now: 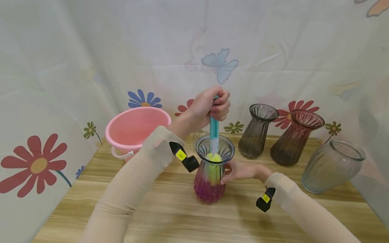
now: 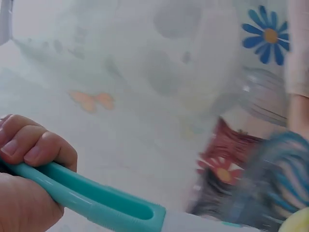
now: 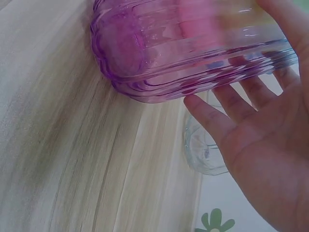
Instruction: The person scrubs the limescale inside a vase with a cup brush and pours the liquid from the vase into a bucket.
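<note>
My left hand (image 1: 216,104) grips the teal handle of a sponge bottle brush (image 1: 214,128), the fist wrapped round it in the left wrist view. The brush points straight down into a ribbed glass vase (image 1: 200,189), blue-tinted at the rim and purple at the base. Its yellow-green sponge head (image 1: 213,158) sits inside the neck and body. My right hand (image 1: 240,169) holds the vase from the right side, thumb on the near side and fingers behind. In the right wrist view the fingers touch the ribbed glass wall, and the vase (image 3: 145,53) is close to the wooden table.
A pink bucket (image 1: 112,135) with a white handle stands at the back left. Behind and right are a grey vase (image 1: 252,141), a red vase (image 1: 288,145) and a clear vase (image 1: 322,168). A flowered curtain (image 1: 152,50) surrounds the wooden table (image 1: 170,222).
</note>
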The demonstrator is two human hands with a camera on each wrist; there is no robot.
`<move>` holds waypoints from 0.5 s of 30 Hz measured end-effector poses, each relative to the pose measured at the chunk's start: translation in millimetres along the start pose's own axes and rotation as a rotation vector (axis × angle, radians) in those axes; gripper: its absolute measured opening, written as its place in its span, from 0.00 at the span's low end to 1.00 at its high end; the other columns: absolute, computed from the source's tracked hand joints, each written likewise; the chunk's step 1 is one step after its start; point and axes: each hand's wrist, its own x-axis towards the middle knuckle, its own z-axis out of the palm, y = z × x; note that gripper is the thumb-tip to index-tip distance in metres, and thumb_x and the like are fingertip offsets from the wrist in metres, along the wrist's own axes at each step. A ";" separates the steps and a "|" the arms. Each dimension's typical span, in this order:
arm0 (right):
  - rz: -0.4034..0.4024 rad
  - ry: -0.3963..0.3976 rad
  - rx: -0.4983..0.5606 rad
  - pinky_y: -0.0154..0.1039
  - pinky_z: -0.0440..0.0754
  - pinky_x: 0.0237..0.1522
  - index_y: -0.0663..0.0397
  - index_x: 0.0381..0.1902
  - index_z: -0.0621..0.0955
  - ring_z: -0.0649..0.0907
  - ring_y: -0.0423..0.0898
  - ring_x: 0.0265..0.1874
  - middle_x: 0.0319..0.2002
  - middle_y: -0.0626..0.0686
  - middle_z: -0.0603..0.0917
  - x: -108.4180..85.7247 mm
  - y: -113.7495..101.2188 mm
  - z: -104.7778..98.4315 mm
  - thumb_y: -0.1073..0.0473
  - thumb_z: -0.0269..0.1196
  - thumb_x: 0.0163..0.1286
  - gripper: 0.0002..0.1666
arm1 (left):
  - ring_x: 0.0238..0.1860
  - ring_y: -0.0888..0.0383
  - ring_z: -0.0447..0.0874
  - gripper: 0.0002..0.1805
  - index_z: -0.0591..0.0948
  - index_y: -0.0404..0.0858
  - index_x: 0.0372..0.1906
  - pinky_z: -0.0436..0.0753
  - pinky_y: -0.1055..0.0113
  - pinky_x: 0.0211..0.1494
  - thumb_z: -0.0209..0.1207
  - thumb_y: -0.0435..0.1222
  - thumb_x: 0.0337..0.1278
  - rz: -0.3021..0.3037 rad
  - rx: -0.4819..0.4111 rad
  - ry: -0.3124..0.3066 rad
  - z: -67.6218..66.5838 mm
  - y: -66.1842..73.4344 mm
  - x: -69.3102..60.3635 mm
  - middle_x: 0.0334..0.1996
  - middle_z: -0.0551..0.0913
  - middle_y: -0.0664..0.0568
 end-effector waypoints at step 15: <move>0.008 0.017 0.007 0.48 0.66 0.62 0.61 0.66 0.57 0.62 0.57 0.66 0.64 0.60 0.65 -2.5 -1.7 1.9 0.58 0.66 0.57 0.44 | 0.08 0.61 0.45 0.18 0.53 0.42 0.09 0.45 0.70 0.17 0.29 0.29 0.52 0.065 -0.008 0.053 9.0 32.3 5.6 0.04 0.53 0.58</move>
